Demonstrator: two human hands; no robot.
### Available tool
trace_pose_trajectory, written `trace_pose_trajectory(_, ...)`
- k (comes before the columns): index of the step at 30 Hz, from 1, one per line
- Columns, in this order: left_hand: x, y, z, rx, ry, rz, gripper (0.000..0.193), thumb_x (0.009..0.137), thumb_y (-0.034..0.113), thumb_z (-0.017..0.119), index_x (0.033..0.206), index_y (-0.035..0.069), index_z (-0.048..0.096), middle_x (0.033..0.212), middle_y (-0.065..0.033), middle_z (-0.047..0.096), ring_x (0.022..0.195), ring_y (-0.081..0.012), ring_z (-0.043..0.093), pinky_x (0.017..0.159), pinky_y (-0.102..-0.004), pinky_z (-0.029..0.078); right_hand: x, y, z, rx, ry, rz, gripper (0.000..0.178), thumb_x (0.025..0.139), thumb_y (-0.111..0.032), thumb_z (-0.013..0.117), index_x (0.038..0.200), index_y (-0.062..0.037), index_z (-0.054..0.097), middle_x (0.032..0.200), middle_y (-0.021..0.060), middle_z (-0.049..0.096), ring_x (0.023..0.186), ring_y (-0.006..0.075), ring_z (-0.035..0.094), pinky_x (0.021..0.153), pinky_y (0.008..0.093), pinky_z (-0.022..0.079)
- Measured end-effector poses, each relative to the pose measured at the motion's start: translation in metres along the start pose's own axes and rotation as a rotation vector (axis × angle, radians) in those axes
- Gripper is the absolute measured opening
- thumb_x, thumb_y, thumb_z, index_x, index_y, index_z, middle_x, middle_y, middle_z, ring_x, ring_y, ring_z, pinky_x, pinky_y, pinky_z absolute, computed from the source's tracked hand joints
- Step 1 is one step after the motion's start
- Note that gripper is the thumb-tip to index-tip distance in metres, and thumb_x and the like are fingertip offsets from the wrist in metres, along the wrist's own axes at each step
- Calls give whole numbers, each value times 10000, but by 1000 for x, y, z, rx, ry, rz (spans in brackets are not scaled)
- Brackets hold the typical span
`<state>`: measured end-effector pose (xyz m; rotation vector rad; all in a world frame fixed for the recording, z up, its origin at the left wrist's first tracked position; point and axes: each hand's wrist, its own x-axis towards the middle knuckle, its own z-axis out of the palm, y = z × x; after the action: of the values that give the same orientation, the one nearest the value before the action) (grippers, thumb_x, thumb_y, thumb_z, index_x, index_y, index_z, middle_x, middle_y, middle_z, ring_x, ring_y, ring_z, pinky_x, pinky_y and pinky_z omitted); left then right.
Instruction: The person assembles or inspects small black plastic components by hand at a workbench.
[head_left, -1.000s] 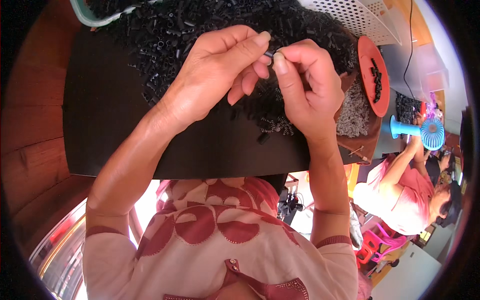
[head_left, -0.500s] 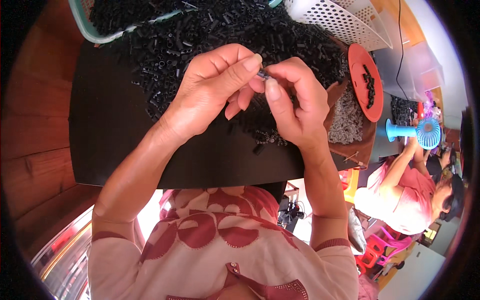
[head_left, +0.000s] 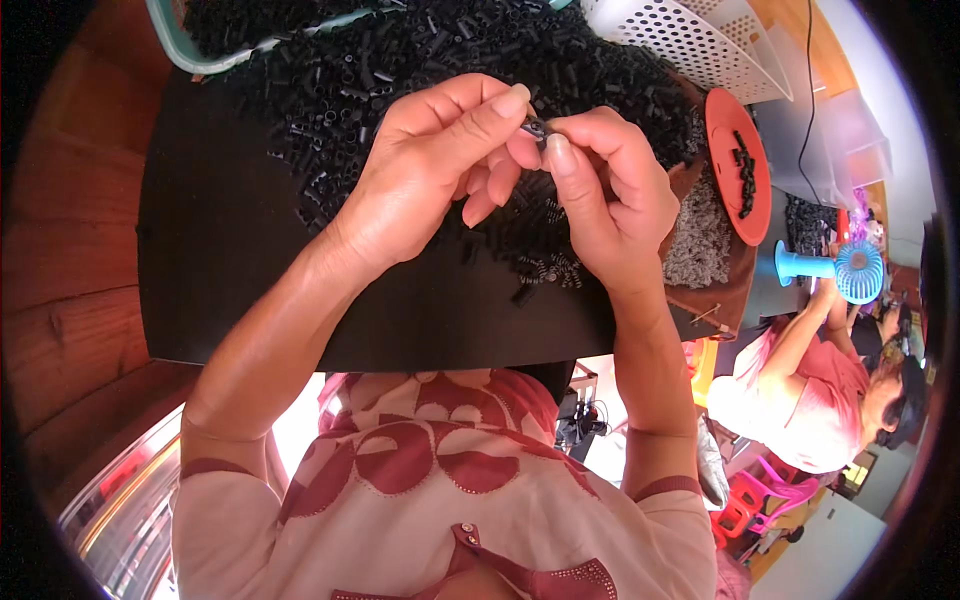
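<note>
Both hands meet over the near side of a heap of small black tubular plastic pieces (head_left: 350, 90). A small dark piece (head_left: 537, 127) is pinched between them, mostly covered by fingertips, so its exact kind is hard to tell. My left hand (head_left: 430, 160) grips its left end with thumb and forefinger, the other fingers curled loosely below. My right hand (head_left: 620, 195) closes thumb and forefinger on the right end. Just below, next to my right wrist, lie several small coil springs (head_left: 550, 270) on the dark table (head_left: 230, 280).
A red oval plate (head_left: 718, 125) with a row of black pieces is at the right. Below it, small silvery parts (head_left: 700, 245) lie on brown cloth. A white perforated basket (head_left: 690, 45) and a green-rimmed tray (head_left: 172, 45) stand behind. A person (head_left: 810, 390) sits beyond a blue fan (head_left: 857, 272).
Both hands have shifted slightly, the right one a little to the right, and more of the dark piece shows between the fingertips. The pinch on it continues.
</note>
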<state>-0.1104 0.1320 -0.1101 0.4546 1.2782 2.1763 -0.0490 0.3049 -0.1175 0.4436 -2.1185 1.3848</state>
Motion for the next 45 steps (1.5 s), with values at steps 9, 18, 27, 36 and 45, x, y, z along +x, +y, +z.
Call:
trace_pose_trajectory(9, 2, -3, -5, -60, 33, 34, 314, 1037, 344, 640, 905, 59, 655, 710, -16, 635, 492, -76, 503, 440, -210, 366, 5, -9, 0, 90, -65, 178, 102, 959, -91, 732, 1008, -18, 682, 807, 7, 658, 686, 41, 553, 614, 214, 448)
trace_pose_trajectory(18, 3, -2, -5, -41, 48, 47, 306, 1036, 338, 643, 883, 72, 652, 650, -10, 598, 451, -74, 455, 420, -208, 324, 14, -9, -3, 88, -143, 246, 184, 944, -132, 761, 1055, -20, 667, 809, 5, 653, 686, 42, 549, 617, 218, 458)
trace_pose_trajectory(27, 0, 2, -4, -104, -29, -55, 337, 1018, 323, 676, 798, 69, 649, 635, -2, 581, 447, -59, 448, 379, -206, 277, 19, -14, -10, -160, -272, 16, 334, 896, -199, 779, 1166, -44, 656, 844, 67, 602, 636, 163, 562, 571, 282, 466)
trace_pose_trajectory(36, -2, 1, 2, -68, -49, -88, 341, 1007, 326, 693, 833, 34, 670, 659, -8, 609, 460, -56, 471, 371, -209, 283, 6, -14, -19, -239, -257, -39, 364, 874, -165, 777, 1194, -55, 641, 843, 78, 592, 644, 206, 577, 573, 313, 474)
trace_pose_trajectory(45, -4, -2, 2, -33, -133, -98, 353, 995, 341, 709, 855, 18, 690, 663, -8, 619, 459, -45, 461, 379, -203, 292, 0, -20, -23, -269, -284, -14, 375, 854, -151, 783, 1177, -47, 624, 860, 101, 599, 668, 257, 601, 579, 356, 497)
